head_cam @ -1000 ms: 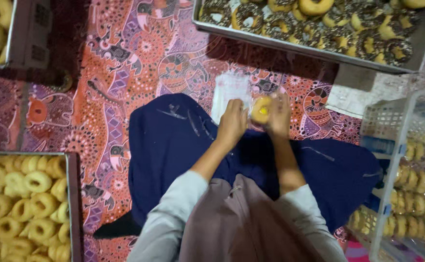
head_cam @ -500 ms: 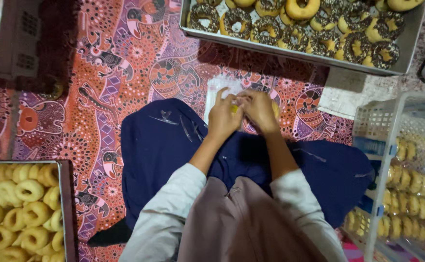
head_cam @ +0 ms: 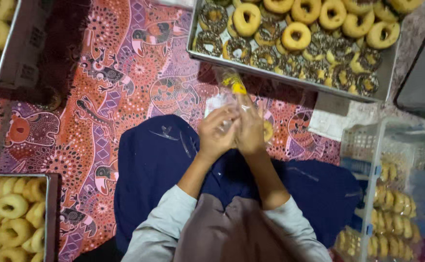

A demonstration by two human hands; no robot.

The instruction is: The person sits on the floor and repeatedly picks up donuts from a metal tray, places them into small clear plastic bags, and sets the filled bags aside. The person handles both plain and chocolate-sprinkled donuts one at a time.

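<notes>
Both hands [head_cam: 232,130] around clear bag [head_cam: 232,87]

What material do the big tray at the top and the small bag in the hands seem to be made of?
The tray looks like thin metal with a dull grey finish: its wall is straight and gives a soft sheen. The bag, held by the left hand and right hand, seems clear plastic film: it is see-through and crinkled, with glints.

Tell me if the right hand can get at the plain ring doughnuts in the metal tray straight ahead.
Probably yes, but not at once: the right hand is pressed against the left hand around a clear plastic bag. The tray lies just beyond, with only patterned cloth between.
</notes>
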